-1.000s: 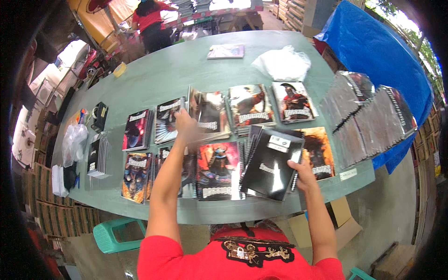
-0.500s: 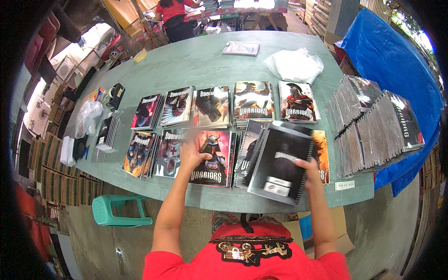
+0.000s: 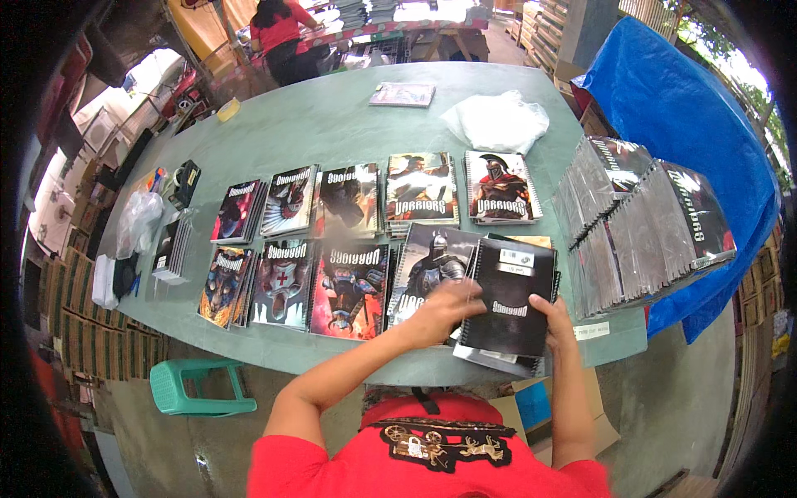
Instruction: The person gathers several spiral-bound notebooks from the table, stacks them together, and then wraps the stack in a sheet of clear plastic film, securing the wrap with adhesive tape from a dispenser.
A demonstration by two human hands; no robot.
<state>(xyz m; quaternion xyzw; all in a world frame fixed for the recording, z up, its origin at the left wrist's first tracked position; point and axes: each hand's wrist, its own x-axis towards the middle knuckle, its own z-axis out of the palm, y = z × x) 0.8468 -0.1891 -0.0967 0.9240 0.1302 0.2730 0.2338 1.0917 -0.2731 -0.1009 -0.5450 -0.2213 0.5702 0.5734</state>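
Observation:
My right hand (image 3: 551, 322) grips the right edge of a stack of spiral notebooks (image 3: 508, 290), thumb on top, held near the table's front edge. The top notebook lies with its black back cover up, a white label at its far end; the ones beneath are fanned unevenly. My left hand (image 3: 440, 314) is at the stack's left spiral edge, its fingertips blurred, so its grip is unclear. Just beyond that hand is a knight-cover notebook (image 3: 432, 261). To the left lies a red-cover notebook (image 3: 349, 290), and beside it a notebook with a grey helmeted figure (image 3: 281, 286).
Two rows of notebook piles, including a red-caped warrior cover (image 3: 501, 187), cover the green table (image 3: 282, 124). Wrapped notebook stacks (image 3: 631, 228) stand right, by a blue tarp (image 3: 689, 108). A plastic bag (image 3: 498, 120) lies behind; a green stool (image 3: 199, 386) stands left. Another person (image 3: 282, 37) works beyond.
My left hand has moved right from the red-cover pile to the held stack. That pile's top cover now faces the opposite way. The held stack's top notebook now has its label at the far end.

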